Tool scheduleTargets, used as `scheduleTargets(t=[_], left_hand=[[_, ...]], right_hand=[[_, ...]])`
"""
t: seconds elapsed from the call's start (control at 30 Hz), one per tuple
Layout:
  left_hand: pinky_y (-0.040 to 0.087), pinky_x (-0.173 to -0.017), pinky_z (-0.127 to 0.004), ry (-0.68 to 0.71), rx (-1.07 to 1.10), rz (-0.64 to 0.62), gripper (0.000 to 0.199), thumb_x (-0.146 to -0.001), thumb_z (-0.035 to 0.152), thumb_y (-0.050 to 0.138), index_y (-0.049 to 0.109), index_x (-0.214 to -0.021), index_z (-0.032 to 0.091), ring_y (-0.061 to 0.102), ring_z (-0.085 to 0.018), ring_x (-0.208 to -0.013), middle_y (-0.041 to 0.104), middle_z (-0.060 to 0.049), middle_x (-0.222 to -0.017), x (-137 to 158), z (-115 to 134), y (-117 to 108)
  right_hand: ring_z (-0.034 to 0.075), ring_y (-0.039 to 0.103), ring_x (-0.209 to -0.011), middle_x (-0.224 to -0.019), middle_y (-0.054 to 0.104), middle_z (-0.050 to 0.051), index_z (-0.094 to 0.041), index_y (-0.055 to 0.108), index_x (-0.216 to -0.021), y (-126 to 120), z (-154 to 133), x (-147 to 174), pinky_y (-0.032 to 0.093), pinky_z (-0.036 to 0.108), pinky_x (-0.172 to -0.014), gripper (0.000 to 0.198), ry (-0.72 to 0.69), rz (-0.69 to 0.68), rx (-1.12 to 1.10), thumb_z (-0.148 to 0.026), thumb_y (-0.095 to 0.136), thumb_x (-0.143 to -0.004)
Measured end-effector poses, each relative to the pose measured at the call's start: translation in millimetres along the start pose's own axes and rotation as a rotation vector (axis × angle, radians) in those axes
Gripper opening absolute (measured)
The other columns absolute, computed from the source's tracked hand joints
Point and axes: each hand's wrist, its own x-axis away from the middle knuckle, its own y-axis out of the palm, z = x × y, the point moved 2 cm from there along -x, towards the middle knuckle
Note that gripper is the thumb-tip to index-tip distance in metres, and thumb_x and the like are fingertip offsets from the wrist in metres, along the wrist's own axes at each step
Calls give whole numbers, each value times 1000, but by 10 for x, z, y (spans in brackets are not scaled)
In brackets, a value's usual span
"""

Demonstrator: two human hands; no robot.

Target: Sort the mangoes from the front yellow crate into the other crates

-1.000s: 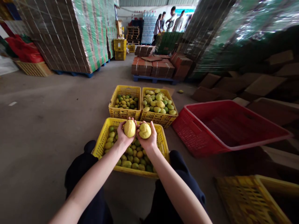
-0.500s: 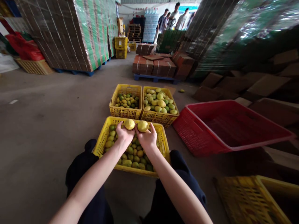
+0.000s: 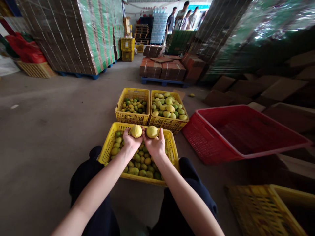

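Observation:
In my left hand [image 3: 132, 143] a yellow lemon [image 3: 136, 131] rests on the palm, its fingers curled round it. My right hand [image 3: 156, 146] cups a second yellow lemon [image 3: 152, 131], thumb up along its right side. Both hands are side by side, palms up, above a yellow plastic crate [image 3: 144, 180] of green and yellow lemons between my knees. Behind it, a left crate [image 3: 131, 118] contains smaller-looking greenish lemons. Larger, mostly yellow ones fill the right crate [image 3: 167, 123]. My hands and forearms hide part of the near crate's fruit.
A red basket [image 3: 197, 144] stands tilted at the right, with another yellow crate [image 3: 253, 203] at lower right. Flattened cartons [image 3: 162, 70] lie on a blue pallet ahead. One loose fruit [image 3: 191, 95] is on the floor. Several people stand at the back.
Both lemons have turned a little in my hands, and the right one has shifted slightly rightward and up. The crates have stayed in place. People in the background have moved.

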Motion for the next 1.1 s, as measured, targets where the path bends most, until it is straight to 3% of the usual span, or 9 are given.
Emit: scheduleTargets(t=[0.13, 0.23, 0.33, 0.43, 0.67, 0.77, 0.87, 0.97, 1.1], left_hand=[[55, -62, -27, -25, 2, -141, 33, -92, 26, 38, 67, -103, 14, 67, -17, -67, 72, -5, -83, 87, 22, 51], [54, -59, -25, -55, -43, -193, 33, -89, 24, 42, 68, -106, 15, 67, -16, -67, 74, -5, -86, 147, 36, 87], [53, -58, -24, -71, -85, -205, 28, -86, 22, 47, 70, -100, 16, 67, -15, -65, 74, -4, -83, 175, 42, 108], [52, -55, -24, -75, -100, -209, 21, -86, 23, 48, 68, -83, 17, 66, -14, -60, 72, -2, -76, 193, 51, 124], [53, -58, -23, -79, -109, -182, 21, -86, 22, 49, 64, -73, 17, 64, -13, -57, 69, -3, -68, 265, 59, 177], [55, -72, -25, -72, -47, -142, 20, -84, 20, 48, 66, -79, 16, 69, -16, -73, 72, -4, -75, 273, 27, 169], [56, -81, -30, -100, -22, -140, 20, -80, 19, 48, 67, -79, 15, 70, -19, -85, 73, -5, -83, 245, -47, 139], [54, -84, -28, -49, -57, -138, 18, -77, 18, 51, 69, -76, 14, 70, -20, -87, 73, -6, -82, 186, -102, 86], [51, -94, -28, 71, -169, -277, 23, -78, 23, 55, 73, -91, 17, 66, -21, -104, 73, -6, -97, 106, -74, 5]], right_hand=[[17, 68, -67, -79, 72, 5, -18, 64, -94, 21, -59, 53, 57, 26, -54, 44, 0, -52, 43, -57, 44, -93], [15, 65, -58, -75, 71, 2, -19, 65, -90, 55, -99, 93, 50, 22, -45, 34, 7, -125, 111, -50, 51, -91], [14, 63, -54, -70, 69, 1, -18, 64, -75, 88, -113, 117, 47, 21, -40, 33, 7, -209, 151, -45, 53, -91], [15, 62, -52, -66, 67, 1, -18, 62, -64, 107, -112, 130, 44, 22, -36, 43, 2, -264, 185, -52, 55, -89], [14, 62, -54, -69, 68, 0, -19, 64, -68, 107, -135, 132, 46, 23, -40, 45, -6, -213, 224, -61, 59, -82], [14, 64, -66, -77, 69, 0, -20, 67, -80, 80, -166, 84, 52, 24, -53, 37, -194, -108, 296, -57, 65, -78], [16, 63, -80, -87, 67, -1, -22, 66, -90, 39, -171, 68, 54, 28, -73, 31, -583, -59, 627, -49, 70, -75], [24, 58, -109, -113, 63, 5, -24, 64, -108, -9, -70, 84, 47, 43, -100, 37, -909, -201, 1106, -50, 65, -80], [35, 38, -137, -145, 39, 15, -22, 57, -124, -95, 103, 102, 33, 57, -113, 55, -1111, -443, 1497, -55, 64, -80]])
